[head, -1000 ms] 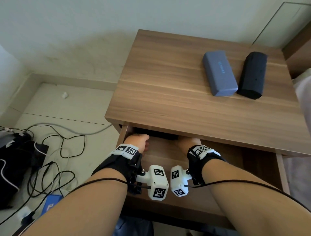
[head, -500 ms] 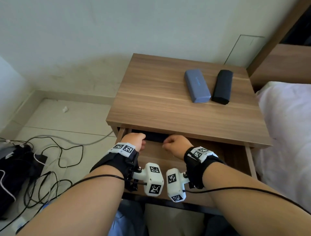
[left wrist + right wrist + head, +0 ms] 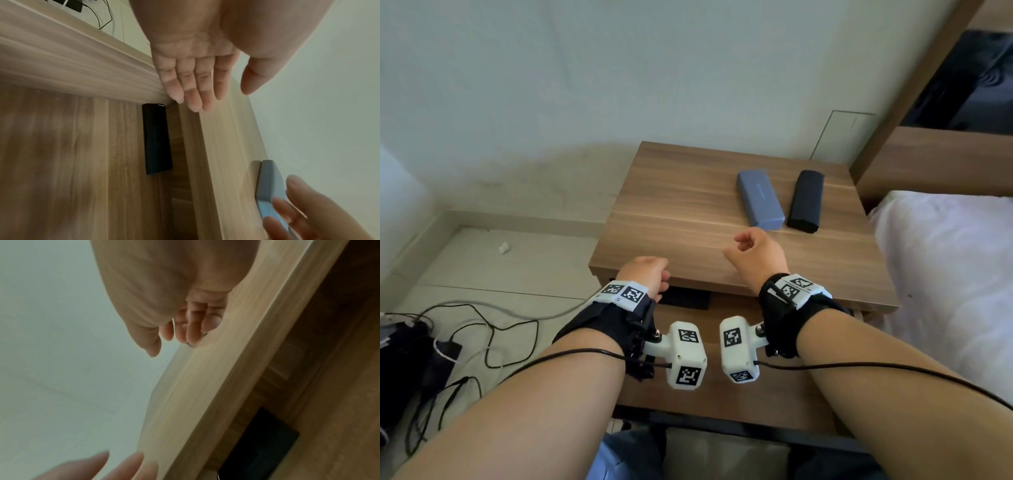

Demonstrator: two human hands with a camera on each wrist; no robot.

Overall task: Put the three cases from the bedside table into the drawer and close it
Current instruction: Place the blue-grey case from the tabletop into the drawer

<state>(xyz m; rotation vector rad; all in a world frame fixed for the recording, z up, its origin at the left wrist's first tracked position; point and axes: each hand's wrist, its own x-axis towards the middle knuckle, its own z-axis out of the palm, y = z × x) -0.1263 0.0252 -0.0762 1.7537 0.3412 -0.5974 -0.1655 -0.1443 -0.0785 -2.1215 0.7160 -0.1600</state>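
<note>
1. We read the task as one third done: one black case (image 3: 157, 139) lies flat inside the open drawer (image 3: 722, 394), at its back, partly under the front edge of the bedside table (image 3: 688, 219).

2. Two cases are left on the tabletop: a blue-grey case (image 3: 759, 199) and a dark case (image 3: 805, 201). They lie side by side near the far right corner, close to each other; whether they touch we cannot tell.

3. Our left hand (image 3: 645, 274) is over the front left edge of the table, above the drawer gap. The left wrist view shows its fingers (image 3: 191, 84) straight and together, thumb apart, holding nothing.

4. Our right hand (image 3: 755, 255) is above the tabletop, just short of the blue-grey case. Its fingers are loosely curled and it holds nothing. No contact with the case is visible.

5. Remaining steps, as we judge them:
   - take the blue-grey case, the nearer one, and set it in the drawer;
   - take the dark case and do the same;
   - push the drawer shut.

6. The drawer floor beside the black case shows bare wood, so we expect room for both remaining cases.

7. Caution: the black case sits far back, so new cases should go in front of or beside it, flat, so that the drawer closes freely.
</note>
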